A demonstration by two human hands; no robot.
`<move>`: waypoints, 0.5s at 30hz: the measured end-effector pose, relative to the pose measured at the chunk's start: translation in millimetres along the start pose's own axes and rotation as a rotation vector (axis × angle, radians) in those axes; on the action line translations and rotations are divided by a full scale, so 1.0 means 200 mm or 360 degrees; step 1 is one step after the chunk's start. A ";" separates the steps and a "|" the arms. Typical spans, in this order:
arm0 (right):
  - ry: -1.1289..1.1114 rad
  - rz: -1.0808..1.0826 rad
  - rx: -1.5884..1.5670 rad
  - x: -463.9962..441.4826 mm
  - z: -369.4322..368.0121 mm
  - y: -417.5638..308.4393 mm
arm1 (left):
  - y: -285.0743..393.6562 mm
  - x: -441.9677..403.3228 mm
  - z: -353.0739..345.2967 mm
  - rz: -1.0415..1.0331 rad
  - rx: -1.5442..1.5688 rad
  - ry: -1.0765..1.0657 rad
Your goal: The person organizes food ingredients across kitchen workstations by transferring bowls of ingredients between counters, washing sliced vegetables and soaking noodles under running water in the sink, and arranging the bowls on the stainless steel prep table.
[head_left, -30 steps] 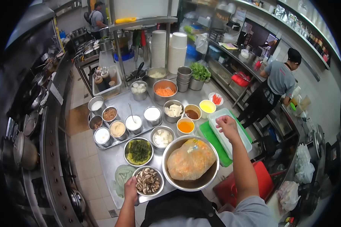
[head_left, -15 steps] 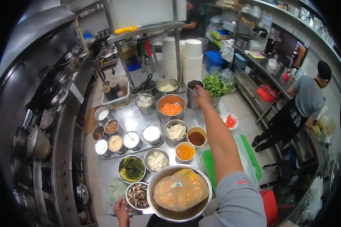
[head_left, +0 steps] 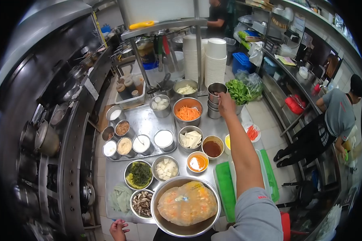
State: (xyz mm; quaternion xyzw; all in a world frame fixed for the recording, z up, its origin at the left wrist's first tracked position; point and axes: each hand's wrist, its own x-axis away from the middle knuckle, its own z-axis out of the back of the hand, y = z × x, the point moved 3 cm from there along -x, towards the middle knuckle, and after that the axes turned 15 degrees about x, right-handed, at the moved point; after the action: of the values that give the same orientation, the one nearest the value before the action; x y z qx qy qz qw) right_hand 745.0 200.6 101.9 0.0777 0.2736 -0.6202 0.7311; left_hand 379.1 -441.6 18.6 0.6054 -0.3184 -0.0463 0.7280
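At the far side of the steel table, my right hand point(head_left: 227, 104) grips the near rim of the top steel cup point(head_left: 217, 88), fingers and thumb closed on it. The cup sits at or just above a stack of similar cups point(head_left: 214, 111); any gap is hard to judge. Leafy greens point(head_left: 238, 91) are just right of it, with a bowl of carrot strips point(head_left: 188, 114) to the left. Low at the near left, my left hand point(head_left: 118, 230) is loosely open, fingers apart and nothing visible in them. The nearest things to it are a green cloth point(head_left: 123, 197) and a bowl of sliced mushrooms point(head_left: 142, 203).
A big bowl point(head_left: 216, 209) with a bagged mix stands at the near edge. Several bowls of white food and sauces fill the table. White container stacks point(head_left: 215, 64) stand behind under a shelf point(head_left: 165, 28). Stoves line the left; a co-worker point(head_left: 338, 116) stands right.
The view has shifted, so the table contents sit differently in frame. My right hand stays at the top cup, its fingers now lower at the near rim. My left hand has drawn back from the mushroom bowl.
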 end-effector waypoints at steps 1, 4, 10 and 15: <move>0.0040 0.0019 0.0016 0.02 0.04 0.00 | 0.02 0.01 -0.02 0.0000 -0.0001 -0.0001; 0.0140 0.0024 -0.0107 0.02 0.17 -0.01 | 0.05 -0.02 -0.08 -0.0098 -0.0006 -0.0012; 0.0409 0.0015 -0.0667 0.00 0.44 0.02 | 0.25 -0.03 -0.30 -0.0321 0.0196 -0.0181; 0.0163 0.0168 -0.1093 0.16 0.67 -0.18 | 0.63 0.14 -0.69 -0.0365 0.0796 -0.0850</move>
State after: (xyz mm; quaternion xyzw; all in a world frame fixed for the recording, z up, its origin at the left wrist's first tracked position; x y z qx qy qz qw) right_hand 754.4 104.2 207.4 -0.1277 0.4982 -0.4487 0.7309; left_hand 432.6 -304.0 135.6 0.7626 -0.4287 -0.2044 0.4393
